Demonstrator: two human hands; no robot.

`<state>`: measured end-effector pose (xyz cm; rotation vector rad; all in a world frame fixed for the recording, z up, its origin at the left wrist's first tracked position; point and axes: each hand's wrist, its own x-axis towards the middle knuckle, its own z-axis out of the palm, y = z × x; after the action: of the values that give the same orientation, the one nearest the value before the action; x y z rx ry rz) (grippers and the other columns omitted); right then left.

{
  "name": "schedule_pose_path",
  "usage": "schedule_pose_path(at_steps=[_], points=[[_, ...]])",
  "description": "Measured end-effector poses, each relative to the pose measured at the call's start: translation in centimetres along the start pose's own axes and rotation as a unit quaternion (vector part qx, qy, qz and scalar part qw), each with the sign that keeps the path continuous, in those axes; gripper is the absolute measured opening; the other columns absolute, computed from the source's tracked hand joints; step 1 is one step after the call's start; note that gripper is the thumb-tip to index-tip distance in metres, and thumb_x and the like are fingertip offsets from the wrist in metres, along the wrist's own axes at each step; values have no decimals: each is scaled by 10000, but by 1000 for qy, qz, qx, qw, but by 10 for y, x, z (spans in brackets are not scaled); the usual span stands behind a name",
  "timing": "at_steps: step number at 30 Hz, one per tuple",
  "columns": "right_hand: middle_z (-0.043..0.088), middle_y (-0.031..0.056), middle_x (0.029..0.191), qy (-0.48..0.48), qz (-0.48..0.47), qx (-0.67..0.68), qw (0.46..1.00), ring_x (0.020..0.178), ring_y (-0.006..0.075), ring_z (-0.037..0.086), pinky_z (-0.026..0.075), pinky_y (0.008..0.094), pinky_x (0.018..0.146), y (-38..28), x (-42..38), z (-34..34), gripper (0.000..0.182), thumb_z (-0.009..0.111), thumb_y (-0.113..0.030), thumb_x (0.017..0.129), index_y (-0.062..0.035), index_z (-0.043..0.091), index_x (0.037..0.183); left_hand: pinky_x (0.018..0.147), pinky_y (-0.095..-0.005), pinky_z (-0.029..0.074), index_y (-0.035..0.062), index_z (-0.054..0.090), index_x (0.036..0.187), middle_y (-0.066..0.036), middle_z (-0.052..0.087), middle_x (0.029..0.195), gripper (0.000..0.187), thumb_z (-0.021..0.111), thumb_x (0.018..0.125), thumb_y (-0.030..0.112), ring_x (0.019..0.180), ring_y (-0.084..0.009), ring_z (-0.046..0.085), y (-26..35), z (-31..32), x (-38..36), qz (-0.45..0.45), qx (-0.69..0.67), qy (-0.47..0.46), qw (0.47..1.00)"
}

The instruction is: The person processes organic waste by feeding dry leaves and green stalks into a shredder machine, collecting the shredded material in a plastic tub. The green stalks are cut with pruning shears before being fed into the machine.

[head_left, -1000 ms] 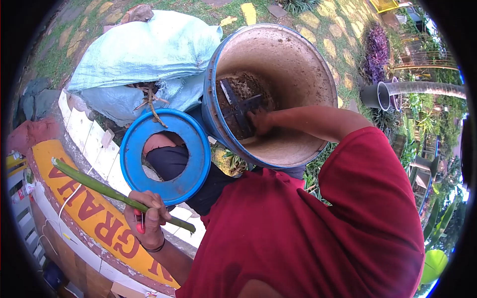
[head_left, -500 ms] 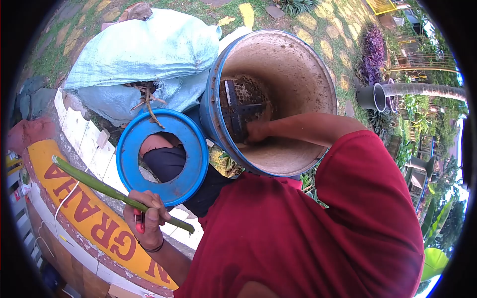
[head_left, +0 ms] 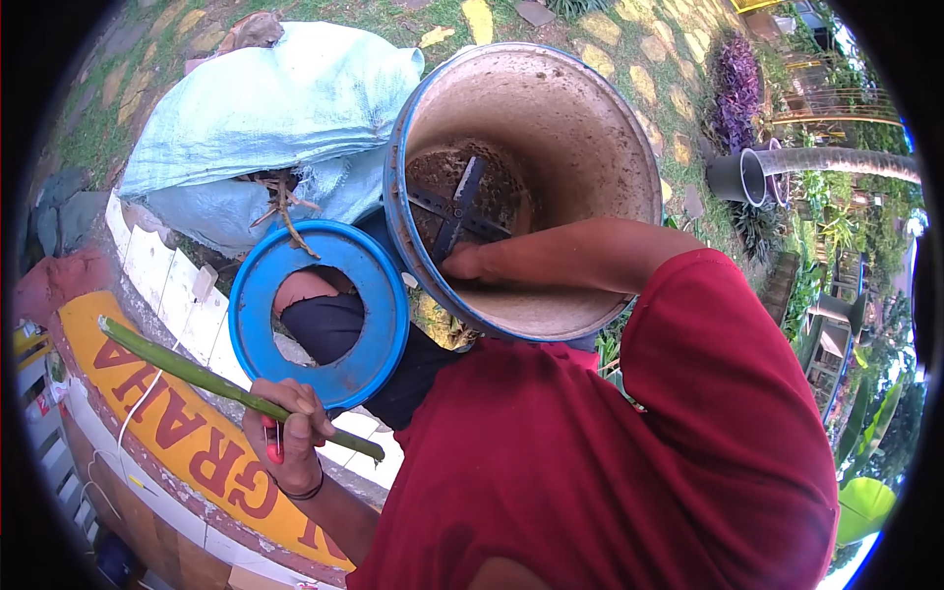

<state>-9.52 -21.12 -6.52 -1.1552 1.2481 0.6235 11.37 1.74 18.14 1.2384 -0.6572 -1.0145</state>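
Observation:
My left hand (head_left: 287,433) is closed around a long green stem (head_left: 187,372), cut pale at its far end. A red-handled tool (head_left: 273,441) is held in the same hand; its working end is hidden. My right hand (head_left: 464,264) reaches deep into a blue drum (head_left: 393,187) with a dirty whitish inside. There it grips one arm of a black cross-shaped piece (head_left: 460,208) at the bottom, among brown soil-like residue. The fingertips are partly hidden. Beside the drum, a blue ring-shaped lid (head_left: 251,300) leans against my leg.
A pale blue woven sack (head_left: 285,98) with dry twigs (head_left: 285,211) at its opening lies left of the drum. A yellow lettered curb (head_left: 187,423) and white tiles (head_left: 162,265) run along the left. Grass with stepping stones and a grey pot (head_left: 737,180) lie beyond.
The black cross-shaped piece has turned inside the drum, and my right hand has shifted left with it. My left hand still holds the stem and tool almost unmoved.

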Motion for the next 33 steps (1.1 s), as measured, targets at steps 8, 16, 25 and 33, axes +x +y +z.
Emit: schedule_pose_path(at_steps=[8,16,25,33], points=[[660,125,1236,-10,-50,119,992,1089,257,636,499,406,914,-22,17,16,450,674,-303,908,-46,632,1275,436,-203,312,33,519,927,-50,509,669,337,718,915,305,498,-91,483,-2,4,4,7,3,-3,1000],[670,24,883,-14,-24,80,996,683,179,572,404,359,574,-42,7,5,269,645,-354,918,-126,700,1051,440,-198,312,35,523,922,-45,508,669,328,715,915,301,500,-87,482,0,10,11,5,10,-9,1000],[710,102,1016,-98,-144,41,984,909,192,658,548,364,796,-49,-2,-71,345,732,-195,858,-10,704,1148,437,-200,309,37,528,920,-45,517,662,333,723,908,306,501,-86,483,2,3,8,2,17,-2,1000],[693,207,1107,237,-198,-541,782,997,332,702,573,441,867,-56,1,-141,474,562,-84,911,-76,553,1385,429,-202,306,43,535,906,-43,517,633,351,736,899,330,497,-87,486,3,0,6,6,9,15,1000]])
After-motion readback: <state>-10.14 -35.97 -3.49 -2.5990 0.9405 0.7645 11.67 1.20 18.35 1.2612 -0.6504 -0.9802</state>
